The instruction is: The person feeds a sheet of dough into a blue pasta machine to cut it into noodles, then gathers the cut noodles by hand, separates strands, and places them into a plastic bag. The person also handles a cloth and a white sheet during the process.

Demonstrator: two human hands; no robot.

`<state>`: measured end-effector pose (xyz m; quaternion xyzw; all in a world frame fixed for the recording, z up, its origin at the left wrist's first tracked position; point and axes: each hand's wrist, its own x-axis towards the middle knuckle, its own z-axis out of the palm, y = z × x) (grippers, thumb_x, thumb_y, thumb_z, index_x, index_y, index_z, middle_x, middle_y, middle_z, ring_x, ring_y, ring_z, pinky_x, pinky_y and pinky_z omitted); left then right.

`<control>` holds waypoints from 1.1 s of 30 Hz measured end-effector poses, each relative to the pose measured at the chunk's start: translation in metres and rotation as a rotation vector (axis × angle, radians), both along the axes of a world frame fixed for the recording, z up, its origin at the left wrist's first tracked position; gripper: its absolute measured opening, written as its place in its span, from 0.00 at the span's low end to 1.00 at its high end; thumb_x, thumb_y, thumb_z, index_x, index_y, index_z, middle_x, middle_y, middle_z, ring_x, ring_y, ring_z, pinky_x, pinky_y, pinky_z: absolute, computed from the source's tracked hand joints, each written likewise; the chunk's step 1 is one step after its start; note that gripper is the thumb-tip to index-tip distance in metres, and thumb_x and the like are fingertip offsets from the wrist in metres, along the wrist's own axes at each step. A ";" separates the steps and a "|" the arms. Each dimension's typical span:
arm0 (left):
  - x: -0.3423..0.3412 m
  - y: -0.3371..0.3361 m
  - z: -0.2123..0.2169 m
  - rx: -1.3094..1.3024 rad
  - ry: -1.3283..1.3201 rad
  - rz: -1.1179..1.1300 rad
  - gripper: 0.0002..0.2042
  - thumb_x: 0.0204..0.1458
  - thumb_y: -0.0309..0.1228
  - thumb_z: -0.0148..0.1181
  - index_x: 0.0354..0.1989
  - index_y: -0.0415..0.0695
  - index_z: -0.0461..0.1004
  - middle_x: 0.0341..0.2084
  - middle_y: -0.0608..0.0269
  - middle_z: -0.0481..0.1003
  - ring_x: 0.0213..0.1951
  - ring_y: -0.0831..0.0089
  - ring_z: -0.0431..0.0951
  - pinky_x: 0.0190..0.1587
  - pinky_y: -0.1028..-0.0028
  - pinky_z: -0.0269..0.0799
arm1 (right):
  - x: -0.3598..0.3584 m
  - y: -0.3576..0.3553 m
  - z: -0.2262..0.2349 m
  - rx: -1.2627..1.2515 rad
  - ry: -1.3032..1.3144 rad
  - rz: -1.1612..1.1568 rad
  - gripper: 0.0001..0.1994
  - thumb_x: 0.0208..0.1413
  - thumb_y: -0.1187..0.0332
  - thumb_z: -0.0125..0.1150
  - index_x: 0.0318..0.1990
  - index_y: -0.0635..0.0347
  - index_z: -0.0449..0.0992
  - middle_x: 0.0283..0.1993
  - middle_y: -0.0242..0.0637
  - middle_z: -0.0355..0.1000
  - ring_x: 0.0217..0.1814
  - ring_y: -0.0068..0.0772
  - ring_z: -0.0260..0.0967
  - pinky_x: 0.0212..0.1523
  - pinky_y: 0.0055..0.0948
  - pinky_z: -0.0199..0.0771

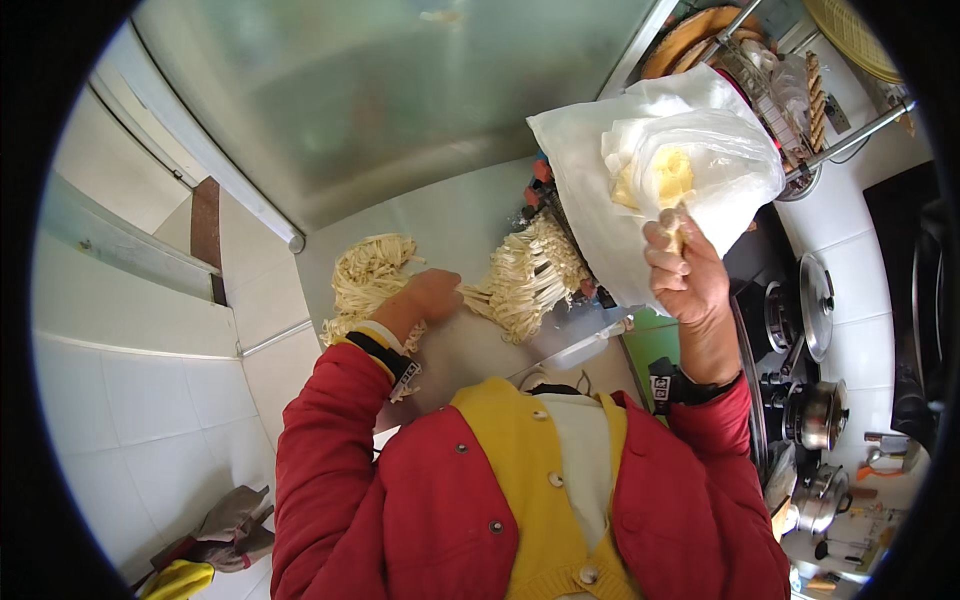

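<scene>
Pale cut noodles lie in two heaps on the steel counter: a left heap point(372, 275) and a right heap point(535, 278). Between them is my left hand point(432, 297), fingers curled closed at the tapered end of the right heap's strands, with its wrist over the left heap. My right hand point(690, 268) is raised at the mouth of a white plastic bag point(590, 190), which holds yellow flour point(672, 175). Its dusted fingers are pinched together on a little of that flour. The palm side of my left hand is hidden.
A knife point(580, 350) lies on the counter in front of me, beside a green board point(652, 345). To the right are a stove with a lidded pan point(815, 305) and steel pots point(822, 415). A metal rack point(860, 135) stands at the far right, and a frosted glass panel point(380, 100) rises behind the counter.
</scene>
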<state>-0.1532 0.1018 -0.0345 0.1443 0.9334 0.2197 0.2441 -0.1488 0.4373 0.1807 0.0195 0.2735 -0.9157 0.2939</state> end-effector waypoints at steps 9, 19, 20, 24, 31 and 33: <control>0.000 -0.029 0.002 -0.237 -0.002 -0.106 0.13 0.43 0.33 0.60 0.36 0.40 0.78 0.38 0.49 0.78 0.46 0.57 0.77 0.45 0.61 0.74 | 0.001 -0.033 -0.027 0.101 -0.036 0.027 0.12 0.67 0.58 0.46 0.38 0.56 0.69 0.31 0.32 0.63 0.20 0.15 0.51 0.14 0.12 0.50; -0.023 -0.050 0.060 0.436 -0.453 0.248 0.12 0.41 0.26 0.61 0.35 0.37 0.78 0.34 0.57 0.78 0.40 0.68 0.79 0.41 0.70 0.73 | -0.002 -0.071 -0.048 0.151 -0.127 0.145 0.12 0.67 0.58 0.46 0.36 0.56 0.66 0.29 0.31 0.62 0.18 0.13 0.50 0.12 0.11 0.49; -0.025 -0.048 0.069 0.552 -0.423 0.194 0.12 0.41 0.26 0.61 0.35 0.36 0.77 0.32 0.57 0.78 0.39 0.70 0.79 0.40 0.70 0.73 | -0.002 -0.074 -0.050 0.161 -0.125 0.149 0.13 0.68 0.58 0.45 0.37 0.56 0.66 0.30 0.31 0.61 0.18 0.13 0.50 0.11 0.11 0.49; -0.025 -0.038 0.090 0.985 -0.478 0.123 0.12 0.39 0.25 0.63 0.35 0.35 0.78 0.27 0.59 0.78 0.36 0.73 0.78 0.38 0.71 0.72 | -0.002 -0.086 -0.052 0.174 -0.145 0.164 0.13 0.67 0.57 0.45 0.36 0.56 0.66 0.30 0.31 0.61 0.18 0.13 0.51 0.11 0.10 0.51; -0.021 -0.059 0.089 0.307 -0.371 0.267 0.09 0.44 0.27 0.61 0.29 0.34 0.79 0.30 0.57 0.80 0.33 0.73 0.79 0.38 0.75 0.72 | -0.003 -0.107 -0.045 0.306 -0.108 0.176 0.12 0.66 0.57 0.49 0.36 0.56 0.67 0.30 0.32 0.63 0.18 0.13 0.52 0.11 0.10 0.51; -0.020 -0.066 0.089 0.925 -0.415 0.283 0.09 0.50 0.27 0.57 0.37 0.34 0.76 0.31 0.55 0.79 0.33 0.70 0.80 0.39 0.73 0.75 | -0.003 -0.118 -0.040 0.301 -0.054 0.216 0.10 0.64 0.59 0.52 0.36 0.55 0.67 0.30 0.31 0.64 0.19 0.14 0.55 0.12 0.10 0.53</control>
